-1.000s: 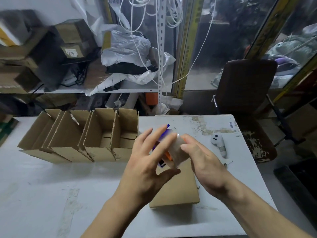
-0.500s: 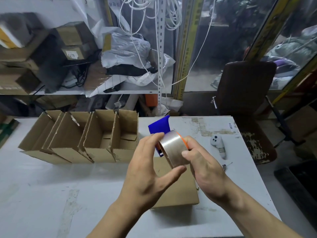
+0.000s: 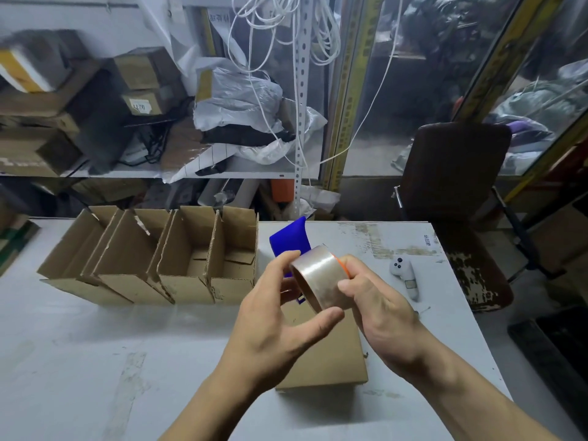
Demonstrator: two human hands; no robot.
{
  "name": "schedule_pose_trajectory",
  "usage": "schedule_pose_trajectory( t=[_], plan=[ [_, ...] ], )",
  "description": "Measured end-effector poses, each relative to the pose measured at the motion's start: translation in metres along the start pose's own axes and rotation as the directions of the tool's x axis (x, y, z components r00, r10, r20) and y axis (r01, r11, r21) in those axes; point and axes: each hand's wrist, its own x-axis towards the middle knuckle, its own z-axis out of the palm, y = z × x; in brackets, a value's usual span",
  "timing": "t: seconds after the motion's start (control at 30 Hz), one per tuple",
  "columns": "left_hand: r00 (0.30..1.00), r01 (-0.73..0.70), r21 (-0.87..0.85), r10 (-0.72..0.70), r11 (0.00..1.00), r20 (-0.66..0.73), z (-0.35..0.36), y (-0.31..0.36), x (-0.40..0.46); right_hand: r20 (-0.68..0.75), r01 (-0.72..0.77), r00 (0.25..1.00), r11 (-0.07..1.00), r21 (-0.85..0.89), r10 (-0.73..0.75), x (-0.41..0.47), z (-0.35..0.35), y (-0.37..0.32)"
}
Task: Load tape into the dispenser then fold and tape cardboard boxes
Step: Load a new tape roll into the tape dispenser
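A shiny roll of clear brown tape point(image 3: 319, 283) with an orange rim is held up in the air over the white table point(image 3: 79, 345), between both hands. The left hand point(image 3: 276, 323) has its grip curled round the roll, thumb under it and fingers on top. The right hand point(image 3: 378, 308) pinches the other side of the roll with bent fingers. Just behind the roll pokes up one blue plastic tape dispenser point(image 3: 290, 240), partly hidden by the hands. Under the hands lies one flat closed brown cardboard box point(image 3: 324, 354). To the left stand four open brown cardboard boxes point(image 3: 152, 259) in a row, touching each other. One small white controller point(image 3: 405, 276) lies on the table to the right. A dark brown chair point(image 3: 455, 173) stands past the table's corner.
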Motion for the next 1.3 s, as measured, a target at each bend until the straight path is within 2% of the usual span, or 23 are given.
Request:
schedule_pose_trajectory(
  t=[0.07,0.13,0.2,0.23,0.3,0.37,0.4,0.47,0.57,0.67,0.77,0.83,0.87,0.9,0.97,1.03,1.07,1.1,1.17,1.3],
  plan=[
    [0.989,-0.143,0.158,0.149,0.977,-0.026,0.001,-0.003,0.001,-0.007,-0.008,1.000,1.000,-0.022,0.008,0.000,-0.001,0.001],
    [0.940,-0.321,0.338,0.342,0.885,-0.004,0.004,-0.008,0.003,-0.018,-0.011,1.000,1.000,-0.011,0.011,0.000,-0.001,0.000],
    [0.899,-0.412,0.411,0.436,0.813,0.038,0.005,-0.013,0.003,-0.023,-0.014,1.000,1.000,0.007,0.014,0.000,-0.001,0.000],
    [0.909,-0.395,0.386,0.415,0.834,0.034,0.004,-0.013,0.002,-0.025,-0.012,1.000,1.000,0.023,0.013,-0.001,-0.001,0.000],
    [0.978,-0.206,0.162,0.209,0.965,-0.001,0.002,-0.004,-0.003,-0.019,-0.004,1.000,0.999,0.039,0.005,-0.003,-0.002,-0.001],
    [0.999,-0.027,-0.036,0.028,0.999,0.023,0.000,0.002,-0.004,-0.002,-0.003,1.000,1.000,0.013,0.003,-0.004,-0.004,-0.002],
    [1.000,0.001,-0.034,0.000,0.999,0.028,-0.001,0.003,-0.003,0.002,-0.002,1.000,1.000,-0.007,0.002,-0.004,-0.004,-0.002],
    [0.999,-0.052,0.076,0.052,0.996,0.002,0.000,0.003,-0.002,0.004,-0.001,1.000,1.000,-0.028,0.001,-0.005,-0.005,-0.002],
    [0.966,-0.245,0.286,0.258,0.926,-0.008,0.005,-0.005,-0.001,0.004,-0.001,1.000,0.999,-0.035,0.001,-0.004,-0.004,-0.004],
    [0.886,-0.418,0.452,0.463,0.788,0.013,0.008,-0.010,0.001,0.003,-0.007,1.000,1.000,-0.020,0.008,-0.003,-0.004,-0.004],
    [0.802,-0.511,0.519,0.597,0.685,0.003,0.011,-0.010,0.004,-0.006,-0.004,1.000,1.000,0.007,0.004,-0.002,-0.004,-0.004],
    [0.795,-0.524,0.510,0.607,0.683,0.004,0.011,-0.011,0.003,-0.004,0.010,1.000,1.000,0.022,-0.010,-0.002,-0.004,-0.005],
    [0.822,-0.501,0.482,0.570,0.719,0.004,0.010,-0.011,0.002,-0.003,0.019,1.000,0.999,0.032,-0.019,-0.002,-0.003,-0.005],
    [0.871,-0.444,0.421,0.492,0.791,-0.005,0.008,-0.009,0.000,-0.004,0.026,1.000,0.999,0.039,-0.026,-0.002,-0.003,-0.006],
    [0.973,-0.218,0.209,0.229,0.953,-0.030,0.004,-0.001,-0.004,-0.002,0.044,0.999,0.999,0.030,-0.044,-0.002,-0.004,-0.007],
    [0.999,-0.036,0.063,0.037,0.997,-0.023,0.001,0.003,-0.003,0.018,0.049,0.999,0.999,-0.011,-0.049,-0.003,-0.004,-0.006],
    [1.000,-0.018,0.071,0.020,0.997,-0.023,0.001,0.003,-0.003,0.026,0.046,0.999,0.998,-0.031,-0.045,-0.003,-0.004,-0.006],
    [0.999,-0.040,0.105,0.044,0.994,-0.029,0.001,0.003,-0.002,0.026,0.045,0.999,0.998,-0.041,-0.044,-0.003,-0.004,-0.005],
    [0.983,-0.165,0.219,0.179,0.962,-0.046,0.004,-0.001,-0.002,0.026,0.046,0.999,0.998,-0.045,-0.045,-0.004,-0.003,-0.005],
    [0.916,-0.351,0.417,0.399,0.838,-0.032,0.007,-0.011,-0.003,0.033,0.041,0.999,0.998,-0.048,-0.040,-0.004,-0.001,-0.005]
  ],
)
